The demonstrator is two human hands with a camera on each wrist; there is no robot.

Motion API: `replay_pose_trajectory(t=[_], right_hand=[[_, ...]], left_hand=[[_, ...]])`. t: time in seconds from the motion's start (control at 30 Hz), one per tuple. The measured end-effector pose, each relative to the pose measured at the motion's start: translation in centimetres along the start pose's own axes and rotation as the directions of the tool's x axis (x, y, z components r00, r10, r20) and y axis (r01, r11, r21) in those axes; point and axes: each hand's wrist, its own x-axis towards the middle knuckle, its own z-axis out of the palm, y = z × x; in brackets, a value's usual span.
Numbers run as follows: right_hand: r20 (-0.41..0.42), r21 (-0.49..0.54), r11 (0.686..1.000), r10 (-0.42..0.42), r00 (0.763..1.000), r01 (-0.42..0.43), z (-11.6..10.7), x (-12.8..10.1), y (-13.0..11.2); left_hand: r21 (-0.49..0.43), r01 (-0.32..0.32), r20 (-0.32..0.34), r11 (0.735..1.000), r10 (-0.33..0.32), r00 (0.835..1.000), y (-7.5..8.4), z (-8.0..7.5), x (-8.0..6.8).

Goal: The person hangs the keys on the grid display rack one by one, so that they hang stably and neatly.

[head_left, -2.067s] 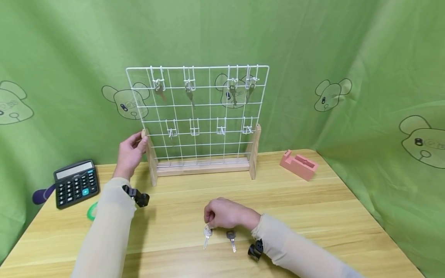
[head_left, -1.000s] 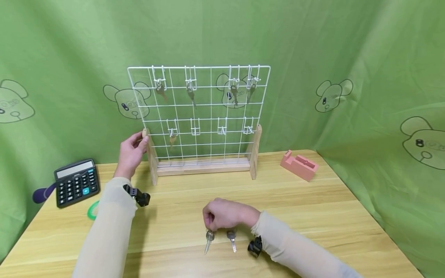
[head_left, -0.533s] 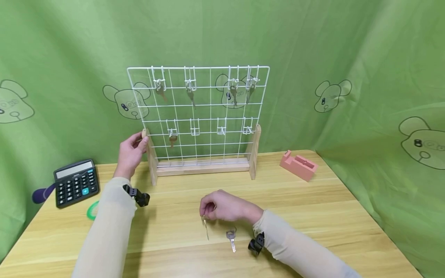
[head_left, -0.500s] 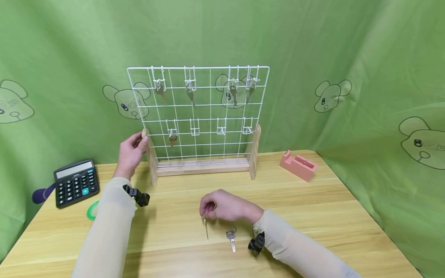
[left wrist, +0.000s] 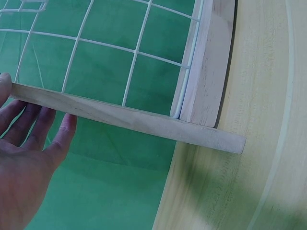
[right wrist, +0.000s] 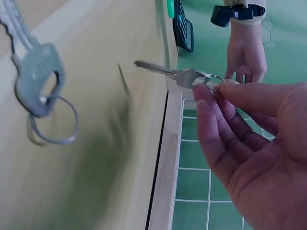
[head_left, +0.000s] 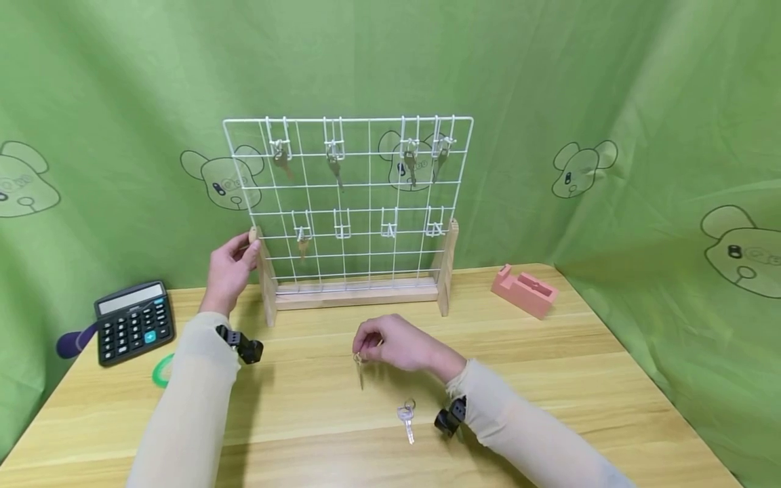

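Note:
In the head view, my right hand (head_left: 399,344) pinches a key (head_left: 360,373) by its ring between thumb and index finger, with the blade hanging above the table. The right wrist view shows this key (right wrist: 180,75) held clear of the wood. A second key (head_left: 406,423) with its ring lies flat nearer the front. My left hand (head_left: 228,271) grips the left wooden upright (left wrist: 120,117) of a white wire grid rack (head_left: 369,184), thumb on one side and fingers on the other. Several keys hang from the upper hooks, and one key (head_left: 303,245) from the lower left hook.
A black calculator (head_left: 134,322) lies at the left, with a green ring (head_left: 161,371) partly hidden by the left sleeve. A pink tape dispenser (head_left: 523,291) stands right of the rack. Green curtain (head_left: 641,102) surrounds the wooden table (head_left: 549,379).
My right hand has picked the nearer-left key up off the table and carried it away from me towards the rack. My left hand has stayed on the upright.

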Motion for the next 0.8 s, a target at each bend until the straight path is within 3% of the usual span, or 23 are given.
replay_pose_trajectory(t=[0.8], right_hand=[[-0.168, 0.064, 0.996, -0.057, 0.984, 0.069, -2.6, 1.9, -1.2]], left_hand=[[0.001, -0.006, -0.011, 1.0, 0.006, 1.0, -0.3, 0.1, 0.1]])
